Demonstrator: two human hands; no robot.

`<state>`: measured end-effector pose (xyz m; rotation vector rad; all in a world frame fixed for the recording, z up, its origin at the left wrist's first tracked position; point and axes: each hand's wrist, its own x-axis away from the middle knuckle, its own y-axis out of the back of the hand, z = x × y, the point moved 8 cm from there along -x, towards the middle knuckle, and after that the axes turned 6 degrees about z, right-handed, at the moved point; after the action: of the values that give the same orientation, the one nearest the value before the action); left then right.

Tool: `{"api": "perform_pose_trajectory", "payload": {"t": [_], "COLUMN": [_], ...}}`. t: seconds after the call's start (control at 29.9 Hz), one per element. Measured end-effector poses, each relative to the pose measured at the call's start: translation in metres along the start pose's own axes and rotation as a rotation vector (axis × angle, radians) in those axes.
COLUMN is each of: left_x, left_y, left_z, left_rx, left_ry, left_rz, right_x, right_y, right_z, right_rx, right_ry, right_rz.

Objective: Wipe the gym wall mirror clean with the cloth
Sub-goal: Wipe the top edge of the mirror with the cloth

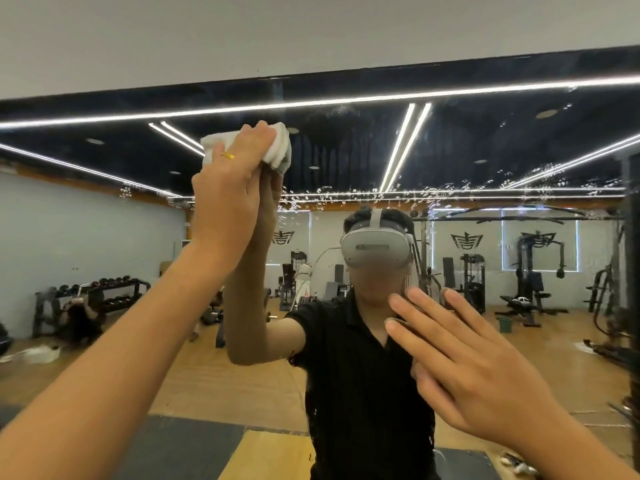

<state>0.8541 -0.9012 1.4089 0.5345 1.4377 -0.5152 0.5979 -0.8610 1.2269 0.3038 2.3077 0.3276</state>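
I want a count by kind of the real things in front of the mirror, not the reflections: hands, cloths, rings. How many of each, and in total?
Hands: 2, the left hand gripping the cloth, the right hand open with straight fingers.
Cloths: 1, a white cloth.
Rings: 1, a gold ring on the left hand.
Total: 4.

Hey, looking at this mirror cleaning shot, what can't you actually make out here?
- Head view: the left hand covers most of the white folded cloth; its wiping face is hidden.
- Head view: the large wall mirror runs off the left and bottom edges.
- Head view: whether the open right hand touches the mirror; its palm faces away.
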Motion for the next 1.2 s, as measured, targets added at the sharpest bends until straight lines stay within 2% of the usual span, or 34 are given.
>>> {"api": "perform_pose_trajectory", "payload": {"t": [0.13,0.27,0.4,0.57,0.84,0.94,1.2], "left_x": [-0.052,-0.075,-0.021,0.059,-0.063,-0.080,0.019], "left_y": [0.004,0.003,0.002,-0.008,-0.006,-0.006,-0.008], "left_z": [0.001,-0.004,-0.015,-0.026,-0.026,-0.030,-0.040], "left_rx": [-0.025,-0.033,0.062,0.073,0.009,0.047,0.105], "left_ry": [0.054,0.033,0.042,0.020,0.060,0.067,0.019], "left_rz": [-0.020,-0.027,0.025,0.114,0.040,0.016,0.092], "right_x": [0.001,0.002,0.004,0.003,0.004,0.003,0.002], "right_y": [0.000,-0.001,0.000,-0.001,-0.002,0.000,0.002], "right_z": [0.000,0.001,0.000,0.001,0.001,0.000,0.001], "right_rx": [-0.004,-0.003,-0.006,-0.006,0.003,0.000,0.006], "right_ry": [0.001,-0.003,-0.010,-0.015,-0.005,-0.005,-0.006], "right_rz": [-0.019,-0.030,-0.030,-0.028,-0.024,-0.028,-0.021]}}
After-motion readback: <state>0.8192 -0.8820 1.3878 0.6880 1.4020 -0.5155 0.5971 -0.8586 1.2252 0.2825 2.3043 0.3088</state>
